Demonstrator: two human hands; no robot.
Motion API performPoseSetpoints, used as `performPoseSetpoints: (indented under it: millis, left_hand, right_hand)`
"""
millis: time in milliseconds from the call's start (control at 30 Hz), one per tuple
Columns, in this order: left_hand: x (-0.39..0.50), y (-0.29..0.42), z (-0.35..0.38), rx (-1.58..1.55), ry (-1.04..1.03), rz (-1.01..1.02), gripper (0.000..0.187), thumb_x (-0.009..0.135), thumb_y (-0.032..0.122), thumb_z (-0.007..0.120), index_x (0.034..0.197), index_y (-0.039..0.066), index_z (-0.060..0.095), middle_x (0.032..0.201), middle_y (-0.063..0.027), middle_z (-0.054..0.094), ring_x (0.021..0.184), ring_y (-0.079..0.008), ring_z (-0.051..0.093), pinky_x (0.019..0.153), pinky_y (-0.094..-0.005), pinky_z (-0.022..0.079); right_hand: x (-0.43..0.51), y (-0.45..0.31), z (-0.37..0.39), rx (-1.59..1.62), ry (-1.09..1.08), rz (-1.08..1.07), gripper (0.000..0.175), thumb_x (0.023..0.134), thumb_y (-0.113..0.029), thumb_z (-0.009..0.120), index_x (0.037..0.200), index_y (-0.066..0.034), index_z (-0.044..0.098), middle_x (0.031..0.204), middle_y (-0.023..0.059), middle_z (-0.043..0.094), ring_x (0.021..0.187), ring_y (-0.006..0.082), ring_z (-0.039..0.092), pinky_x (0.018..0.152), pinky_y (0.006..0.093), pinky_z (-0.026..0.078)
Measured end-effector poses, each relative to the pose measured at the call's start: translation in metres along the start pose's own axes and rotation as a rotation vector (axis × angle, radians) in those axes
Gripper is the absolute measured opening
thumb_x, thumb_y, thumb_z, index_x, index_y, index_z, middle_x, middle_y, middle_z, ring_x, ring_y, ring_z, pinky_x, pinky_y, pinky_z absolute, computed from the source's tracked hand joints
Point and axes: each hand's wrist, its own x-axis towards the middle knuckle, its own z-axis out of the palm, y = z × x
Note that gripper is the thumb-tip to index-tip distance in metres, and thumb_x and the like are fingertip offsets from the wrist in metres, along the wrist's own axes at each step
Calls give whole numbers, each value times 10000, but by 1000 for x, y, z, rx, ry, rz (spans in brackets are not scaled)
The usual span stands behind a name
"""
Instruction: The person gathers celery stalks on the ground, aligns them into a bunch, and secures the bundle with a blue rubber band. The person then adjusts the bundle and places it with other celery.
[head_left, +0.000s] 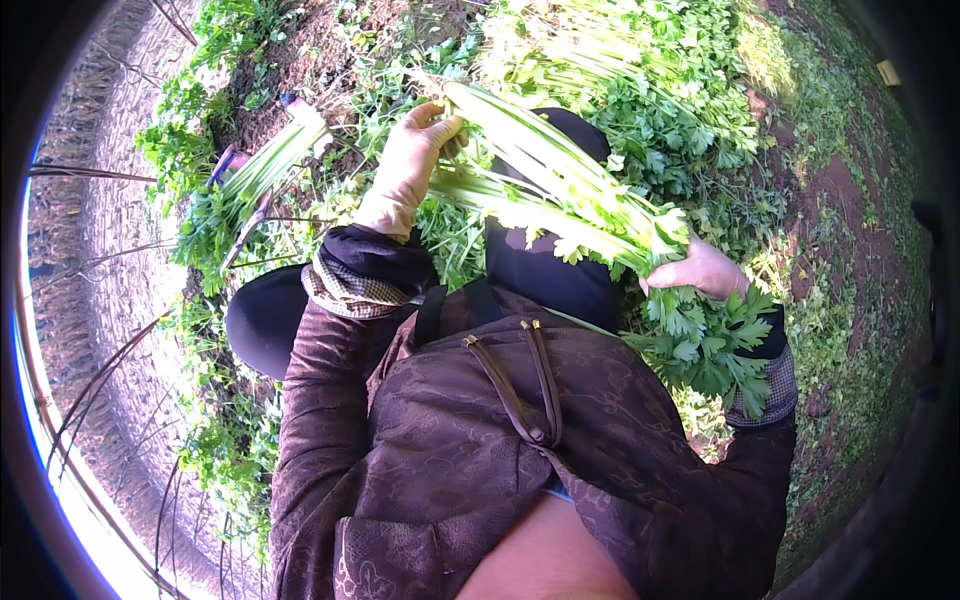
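Note:
A bunch of celery with pale stalks lies slantwise across the front of my body, above my dark-trousered knee. My right hand grips it at the leafy end, and green leaves spill out below the fist. At the root end, my left hand has its thumb and fingers pinched together on the celery; the fingertips are partly hidden, so the exact stalk cannot be made out. Some lower stalks spread apart from the main bunch.
A large heap of cut celery lies at the upper right. Another celery bunch rests on the left, beside a slim tool-like object. Leaf scraps cover the soil. Bare twigs stick up along the left edge.

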Motion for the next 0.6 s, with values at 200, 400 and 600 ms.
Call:
performPoseSetpoints:
  millis: [200,400,600]
  left_hand:
    - [15,75,-95,8,213,375,188,944,96,606,1091,18,695,784,-30,669,617,-68,545,569,-196,447]
    - [6,63,-104,1316,222,489,637,878,592,611,1204,45,635,1193,-179,661,1092,-328,644,940,-443,511]
    - [-22,3,-49,365,-538,7,283,961,295,630,1034,25,673,951,-36,694,908,-125,620,840,-283,479]
  right_hand:
    - [3,7,-4,-39,-3,-8,216,820,-138,699,980,5,679,896,64,700,831,153,649,814,296,493]
    - [8,4,-2,-48,22,31,193,821,-150,701,945,-2,696,876,55,699,825,141,648,795,288,496]
    - [0,-5,2,36,50,70,222,813,-117,706,991,13,678,922,66,690,841,145,640,785,292,499]
